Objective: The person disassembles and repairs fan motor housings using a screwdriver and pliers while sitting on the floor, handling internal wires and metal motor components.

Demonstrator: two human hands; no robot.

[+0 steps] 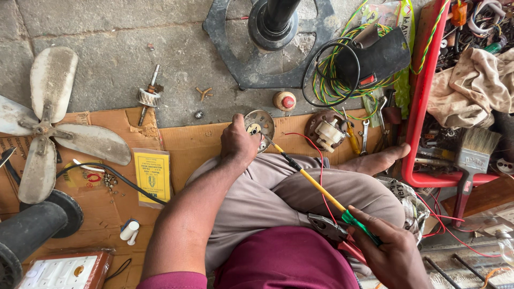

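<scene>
Left hand (238,142) fingers clamped on one round metal motor cover (259,124), resting on the cardboard (187,142) by the knee. Right hand (388,251) fingers closed around one yellow-shaft screwdriver (316,184) with green handle; its tip touches the cover. One pair of pliers (329,227) lies on the lap, just beside the right hand. Two red wires cross the thigh. On the floor: one three-blade fan propeller (48,123), one rotor shaft (148,96), one paintbrush (471,155), one red crate (423,107).
</scene>
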